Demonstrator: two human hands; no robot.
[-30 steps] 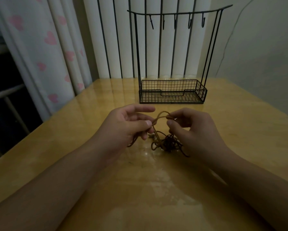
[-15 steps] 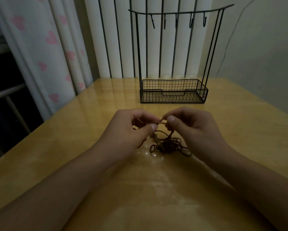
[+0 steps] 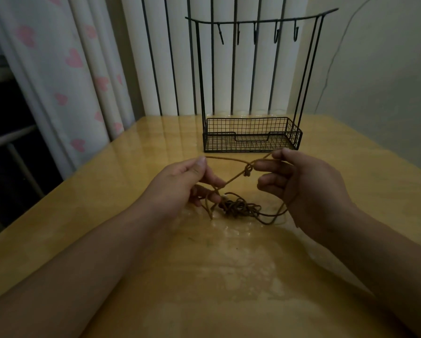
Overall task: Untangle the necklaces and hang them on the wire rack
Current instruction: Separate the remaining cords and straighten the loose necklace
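Observation:
A tangle of brown cord necklaces point(image 3: 238, 206) lies on the wooden table point(image 3: 229, 276) between my hands. My left hand point(image 3: 180, 184) pinches one cord at its fingertips and holds it up. My right hand point(image 3: 299, 181) pinches the same cord further along, beside a small knot point(image 3: 247, 171). The cord runs taut between both hands above the tangle, and a loop trails from my right hand down to the pile. The black wire rack point(image 3: 252, 137) stands behind, with several bare hooks point(image 3: 255, 32) on its top bar.
Striped vertical blinds hang behind the rack. A curtain with pink hearts point(image 3: 65, 76) hangs at the left. A pale wall point(image 3: 380, 69) stands to the right. The table's left edge drops off toward a dark area with a rail.
My hands have moved apart and lifted, stretching one cord out of the tangle. The knot now shows on the taut cord between them.

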